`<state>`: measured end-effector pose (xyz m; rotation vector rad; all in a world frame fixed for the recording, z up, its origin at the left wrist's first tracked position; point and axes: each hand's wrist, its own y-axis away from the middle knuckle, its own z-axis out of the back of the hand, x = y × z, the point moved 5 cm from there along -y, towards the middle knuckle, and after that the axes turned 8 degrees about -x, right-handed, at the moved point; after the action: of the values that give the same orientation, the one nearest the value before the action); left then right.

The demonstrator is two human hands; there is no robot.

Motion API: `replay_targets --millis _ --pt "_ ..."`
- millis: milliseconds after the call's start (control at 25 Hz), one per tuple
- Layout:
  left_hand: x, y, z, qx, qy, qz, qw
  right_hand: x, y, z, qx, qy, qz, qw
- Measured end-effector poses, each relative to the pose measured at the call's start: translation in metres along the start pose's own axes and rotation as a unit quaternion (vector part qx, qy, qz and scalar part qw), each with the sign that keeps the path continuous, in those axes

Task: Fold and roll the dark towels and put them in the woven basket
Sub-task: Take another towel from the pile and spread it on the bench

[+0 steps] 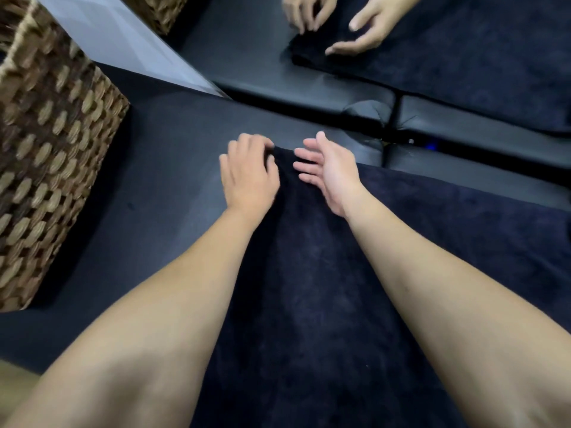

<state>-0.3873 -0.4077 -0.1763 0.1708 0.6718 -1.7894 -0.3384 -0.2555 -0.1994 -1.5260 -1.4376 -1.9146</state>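
stage: early, first roll starting | dark towel (309, 288) folded into a long strip on the table (148, 193), unrolled | left hand (250, 174) curls on its far end; right hand (330, 174) relaxed, fingers straight beside it | woven basket (46, 156) far left; nothing visibly placed yet

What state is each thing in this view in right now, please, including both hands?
dark towel: spread flat on the table, far end bunched between the hands, not yet rolled.
left hand: fingers curled, gripping the towel's far corner.
right hand: fingers straight, touching the towel's far end.
woven basket: upright on the table at the left, apart from the towel; its inside is out of view.
mirror: reflects both hands and the towel.
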Motion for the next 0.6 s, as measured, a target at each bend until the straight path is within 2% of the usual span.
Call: replay_targets --millis 80,160,200,280,400,480,600 --pt "-0.024 0.031 0.007 0.024 0.056 -0.104 0.993 0.010 0.020 0.017 -0.073 0.112 0.146 0.980" --pt "-0.038 0.060 0.004 0.098 0.078 -0.134 0.983 0.006 0.044 0.035 -0.071 0.280 0.247 0.925" --pt "-0.041 0.074 -0.002 0.159 0.051 -0.134 0.977 -0.003 0.055 0.045 -0.055 0.363 0.269 0.890" --pt "-0.038 0.101 -0.014 0.271 -0.058 -0.139 0.951 -0.027 0.076 0.077 -0.037 0.499 0.258 0.827" --pt "-0.047 0.125 -0.011 0.307 -0.118 -0.153 0.932 -0.056 0.114 0.137 -0.061 0.606 0.219 0.762" --pt "-0.075 0.146 -0.003 0.308 -0.122 -0.189 0.925 -0.073 0.141 0.175 -0.089 0.630 0.189 0.748" --pt "-0.128 0.201 0.012 0.300 -0.074 -0.280 0.909 -0.092 0.185 0.222 -0.123 0.628 0.153 0.753"
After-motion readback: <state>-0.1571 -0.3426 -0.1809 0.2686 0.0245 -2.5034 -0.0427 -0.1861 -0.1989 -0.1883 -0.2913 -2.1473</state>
